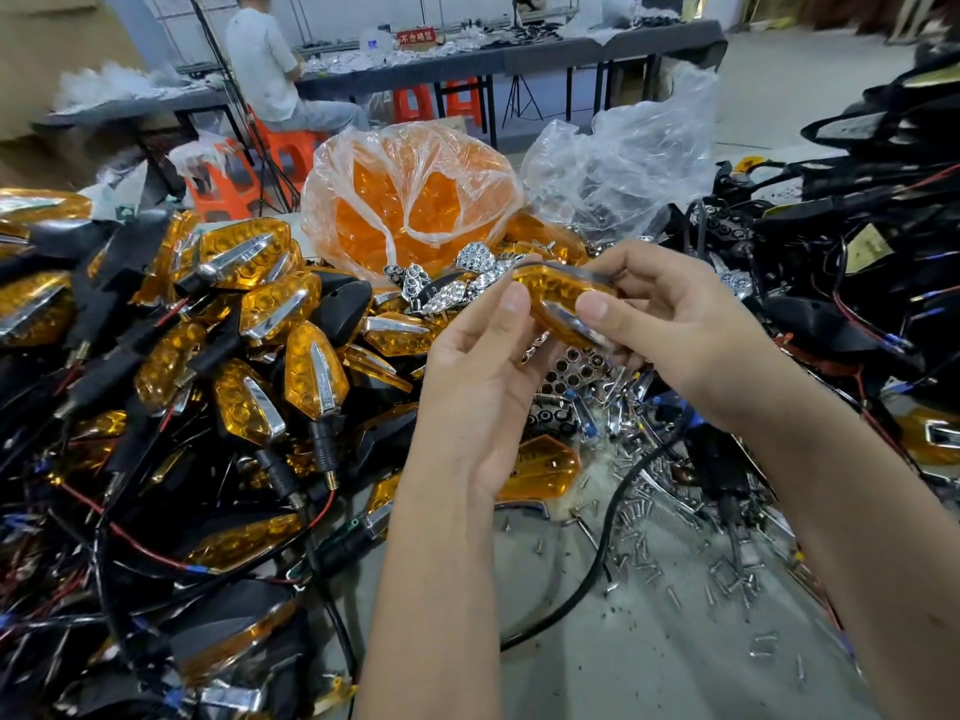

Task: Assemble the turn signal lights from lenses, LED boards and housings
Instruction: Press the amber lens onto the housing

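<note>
Both of my hands hold one amber lens (558,296) with a chrome strip, raised above the table's middle. My left hand (483,376) grips its near left end with the thumb on top. My right hand (670,324) pinches its right side, thumb pressed on the chrome strip. A big pile of finished turn signal lights (249,324) with black housings and wires fills the left. Chrome reflector pieces (452,288) lie just behind my hands. Another amber lens (545,467) rests on the table below my left wrist.
A clear bag of amber lenses (410,200) stands behind the pile, a second plastic bag (623,163) to its right. Black housings with wires (852,252) heap at the right. Loose screws (675,532) and a black cable (602,558) lie on the grey table. A person sits at a far bench.
</note>
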A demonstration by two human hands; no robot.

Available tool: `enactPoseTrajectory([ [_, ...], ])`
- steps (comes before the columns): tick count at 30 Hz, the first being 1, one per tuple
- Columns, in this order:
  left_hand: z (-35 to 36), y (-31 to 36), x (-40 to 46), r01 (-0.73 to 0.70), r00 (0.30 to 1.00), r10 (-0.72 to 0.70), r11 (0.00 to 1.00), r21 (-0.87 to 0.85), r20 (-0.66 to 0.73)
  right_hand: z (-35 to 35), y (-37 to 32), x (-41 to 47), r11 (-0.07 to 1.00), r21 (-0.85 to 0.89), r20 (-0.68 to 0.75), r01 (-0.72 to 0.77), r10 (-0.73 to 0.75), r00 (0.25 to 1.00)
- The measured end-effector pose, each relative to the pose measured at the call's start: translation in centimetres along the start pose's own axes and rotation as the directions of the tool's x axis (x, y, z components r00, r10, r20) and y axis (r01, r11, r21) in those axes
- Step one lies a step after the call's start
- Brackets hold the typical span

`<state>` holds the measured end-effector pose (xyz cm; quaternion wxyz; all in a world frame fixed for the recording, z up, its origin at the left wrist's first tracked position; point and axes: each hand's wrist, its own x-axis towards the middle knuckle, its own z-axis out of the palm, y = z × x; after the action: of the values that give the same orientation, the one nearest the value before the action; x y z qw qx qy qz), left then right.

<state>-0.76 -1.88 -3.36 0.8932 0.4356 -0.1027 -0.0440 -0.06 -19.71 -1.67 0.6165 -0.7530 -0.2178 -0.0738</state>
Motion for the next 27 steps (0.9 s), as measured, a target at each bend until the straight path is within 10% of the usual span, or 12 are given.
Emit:
enactPoseTrajectory([
  [22,1.9,-1.8,0.6,0.035,0.984,-0.057,0.991,-0.128,-0.171,0.6,-0.2,-0.3,0.811,-0.583,-0.184,0.048,-0.189,0.965],
  [27,2.9,-2.3,0.6,0.089,0.956,-0.095,0.995,-0.037,-0.277,0.3,-0.1,-0.4,0.866,-0.499,-0.174,0.024,-0.128,0.976],
])
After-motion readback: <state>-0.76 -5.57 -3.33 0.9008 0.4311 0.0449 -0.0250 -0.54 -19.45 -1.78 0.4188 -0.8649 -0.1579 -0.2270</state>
